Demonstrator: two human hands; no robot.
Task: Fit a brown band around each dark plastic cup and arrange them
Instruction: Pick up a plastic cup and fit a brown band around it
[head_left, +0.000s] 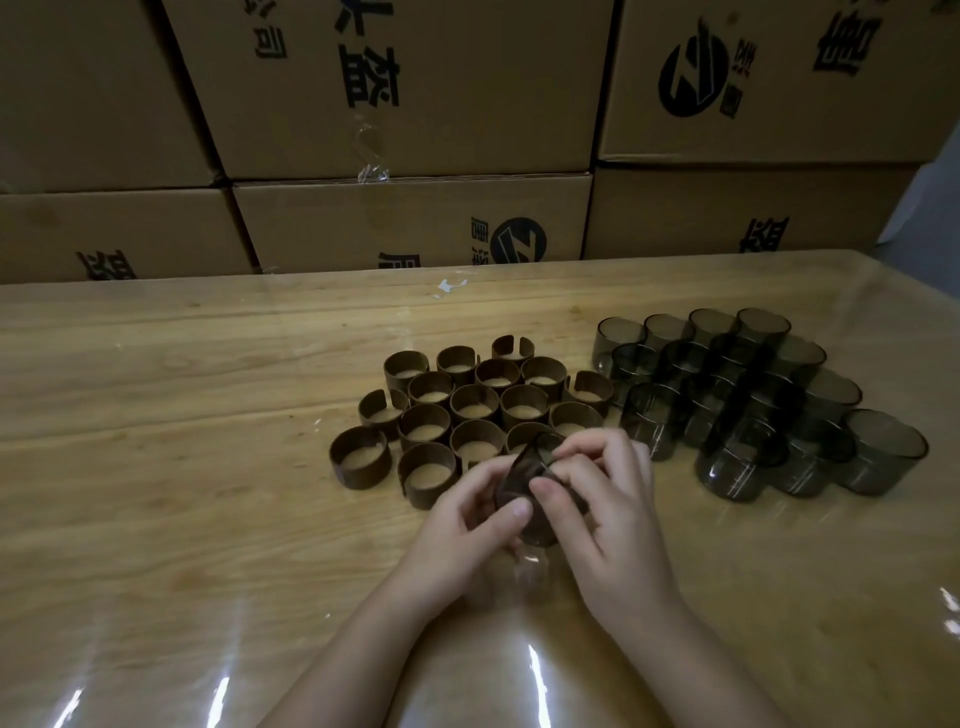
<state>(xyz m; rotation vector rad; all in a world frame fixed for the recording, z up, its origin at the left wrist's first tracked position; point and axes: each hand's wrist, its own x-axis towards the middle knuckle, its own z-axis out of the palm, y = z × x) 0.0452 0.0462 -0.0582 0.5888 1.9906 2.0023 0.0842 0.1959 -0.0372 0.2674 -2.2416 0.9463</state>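
Sixteen brown split bands (474, 402), open rings of thin wood-like material, stand clustered on the glossy wooden table (182, 415), the nearest one partly hidden by fingers. Just right of them stand about fifteen dark translucent plastic cups (769, 400) packed together; their overlapping see-through walls blur the exact count. One more dark cup (524, 480) is held tilted above the table in front of the bands, the left hand (467, 514) and right hand (608, 509) both curled round it, thumbs pressing its wall.
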